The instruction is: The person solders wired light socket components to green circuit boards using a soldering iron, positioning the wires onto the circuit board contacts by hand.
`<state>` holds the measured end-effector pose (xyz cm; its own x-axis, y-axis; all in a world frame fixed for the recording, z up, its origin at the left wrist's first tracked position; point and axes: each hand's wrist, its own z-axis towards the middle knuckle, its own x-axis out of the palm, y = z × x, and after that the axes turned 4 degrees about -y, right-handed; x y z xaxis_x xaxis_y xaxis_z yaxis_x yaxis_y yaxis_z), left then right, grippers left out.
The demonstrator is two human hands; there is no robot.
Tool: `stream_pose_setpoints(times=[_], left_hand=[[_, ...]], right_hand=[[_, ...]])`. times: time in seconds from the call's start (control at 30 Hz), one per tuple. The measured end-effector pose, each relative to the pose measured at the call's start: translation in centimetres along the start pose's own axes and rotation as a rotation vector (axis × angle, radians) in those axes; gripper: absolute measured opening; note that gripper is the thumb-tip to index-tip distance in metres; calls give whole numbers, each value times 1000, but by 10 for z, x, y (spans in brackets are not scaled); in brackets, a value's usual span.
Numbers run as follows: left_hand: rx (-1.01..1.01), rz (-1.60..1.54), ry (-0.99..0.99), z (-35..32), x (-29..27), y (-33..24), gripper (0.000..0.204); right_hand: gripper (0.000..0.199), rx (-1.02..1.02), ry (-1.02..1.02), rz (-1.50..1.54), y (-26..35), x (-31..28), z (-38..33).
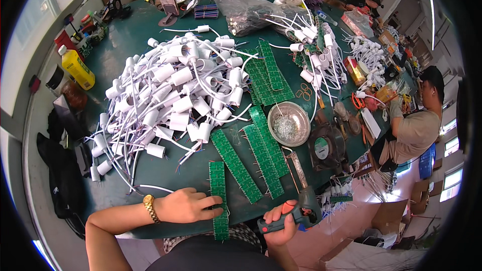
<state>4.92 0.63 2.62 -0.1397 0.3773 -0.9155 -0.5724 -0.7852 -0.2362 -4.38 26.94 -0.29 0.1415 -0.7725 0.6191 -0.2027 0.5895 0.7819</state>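
Observation:
My left hand point(188, 206), with a gold watch on its wrist, comes in from the left with bent fingers. Its fingertips grip a narrow green circuit board strip point(217, 175), which lies over the table's near edge. A thin pale wire shows along the strip's right side. In my right hand point(281, 228) is a soldering gun point(310, 206) with a dark body and orange parts. Its metal barrel points away from me, the tip near a metal bowl point(273, 123). More green circuit boards point(236, 165) lie just beyond the held strip.
White lamp sockets with wires point(170, 85) form a large heap on the green table point(130, 25). A dark round fan point(326, 148) stands right of the bowl. A yellow bottle point(78, 68) is at far left. One person point(416, 125) sits at right; another works across the table.

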Motion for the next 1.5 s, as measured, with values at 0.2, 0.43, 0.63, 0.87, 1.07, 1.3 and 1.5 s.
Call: stream_pose_setpoints(times=[0.2,0.43,0.63,0.87,1.07,1.3,1.5], left_hand=[[70,118,140,20,-7,-9,42],[58,151,159,19,-7,-9,42],[-95,21,126,23,-5,9,45],[-174,-319,-139,44,12,39,44],[-148,-248,-233,16,23,44,34],[-328,-109,-343,10,16,54,31],[-329,126,-291,4,7,74,30]], right_hand=[[38,3,-1,-17,-1,4,-6],[38,2,9,-19,-1,3,-8],[38,-18,3,-29,2,1,-8],[38,-9,-3,-17,2,-4,-10],[37,-6,13,-20,4,-6,-9],[37,55,52,0,7,-2,-6],[38,96,67,-9,8,-1,3]])
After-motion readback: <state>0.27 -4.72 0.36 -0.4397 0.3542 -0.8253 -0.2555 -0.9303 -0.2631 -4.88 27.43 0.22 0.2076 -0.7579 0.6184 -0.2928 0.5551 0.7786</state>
